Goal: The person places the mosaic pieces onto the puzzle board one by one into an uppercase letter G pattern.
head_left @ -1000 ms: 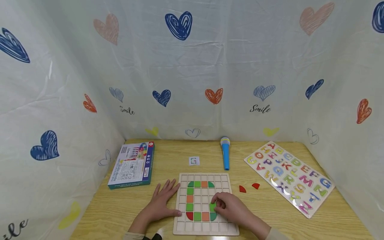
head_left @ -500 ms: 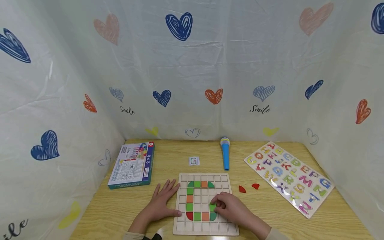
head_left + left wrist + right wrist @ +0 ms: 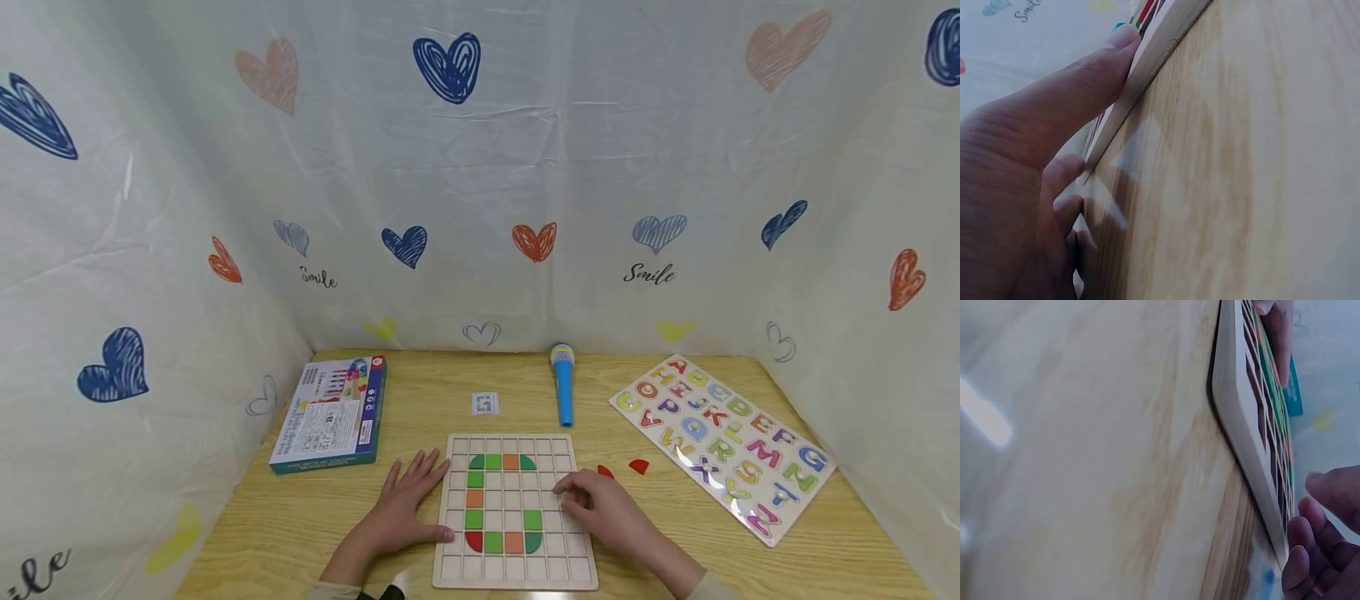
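Observation:
A wooden grid board lies in front of me with green, orange, red and teal tiles forming an outline. My left hand rests with spread fingers at its left edge; in the left wrist view the thumb presses on the rim. Over the board's right side hovers my right hand, fingers loosely bent, nothing seen in them. A green square tile sits in a cell left of that hand. Two red quarter-circle pieces lie on the table beyond it: one in full view, the other partly covered.
Above the board lies a small pattern card, with a blue toy microphone to its right. A flat box stands at left. An alphabet puzzle board lies at right. A heart-print curtain encloses the table.
My right hand has let go of the green square tile and moved right, away from it. The tile stays in its cell. The left hand has not moved.

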Demonstrator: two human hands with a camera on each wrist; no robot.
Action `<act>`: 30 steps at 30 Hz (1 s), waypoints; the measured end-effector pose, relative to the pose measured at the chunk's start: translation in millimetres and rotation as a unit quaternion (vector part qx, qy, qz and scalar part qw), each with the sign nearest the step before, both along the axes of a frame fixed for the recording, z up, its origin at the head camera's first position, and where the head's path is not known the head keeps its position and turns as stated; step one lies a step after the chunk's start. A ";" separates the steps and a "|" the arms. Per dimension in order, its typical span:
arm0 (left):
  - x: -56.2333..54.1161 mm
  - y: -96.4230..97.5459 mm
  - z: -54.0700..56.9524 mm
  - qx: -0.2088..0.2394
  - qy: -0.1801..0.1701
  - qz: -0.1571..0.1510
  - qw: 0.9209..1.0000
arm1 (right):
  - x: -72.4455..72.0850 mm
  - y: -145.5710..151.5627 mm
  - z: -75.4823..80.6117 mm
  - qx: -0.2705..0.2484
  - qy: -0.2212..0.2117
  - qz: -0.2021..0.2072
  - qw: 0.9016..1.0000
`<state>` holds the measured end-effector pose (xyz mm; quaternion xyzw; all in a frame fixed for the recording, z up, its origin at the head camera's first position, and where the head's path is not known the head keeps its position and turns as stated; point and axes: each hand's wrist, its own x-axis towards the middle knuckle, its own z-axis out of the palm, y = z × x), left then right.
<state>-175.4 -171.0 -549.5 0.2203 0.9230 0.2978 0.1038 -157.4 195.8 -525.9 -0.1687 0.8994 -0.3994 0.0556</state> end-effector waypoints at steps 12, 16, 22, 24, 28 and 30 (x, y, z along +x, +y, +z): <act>-0.4 0.3 0.0 -0.001 0.001 0.000 1.000 | -11.1 34.4 -1.4 0.011 0.028 -0.102 0.994; -0.7 0.1 -1.2 -0.002 0.001 0.001 1.000 | -16.3 40.1 -3.3 0.036 0.017 -0.129 0.991; -1.0 0.1 -2.2 -0.001 -0.001 0.001 1.000 | -19.8 45.4 -6.2 0.067 0.013 -0.134 0.989; -0.9 0.1 -2.0 -0.002 -0.001 0.001 1.000 | -21.4 46.1 -6.5 0.079 0.012 -0.131 0.988; -0.7 0.0 -1.4 -0.001 -0.002 0.001 1.000 | -24.0 46.0 -4.9 0.088 -0.004 -0.123 0.988; -0.7 0.0 -1.2 0.000 -0.002 0.001 1.000 | -24.0 45.7 -3.1 0.086 -0.014 -0.121 0.989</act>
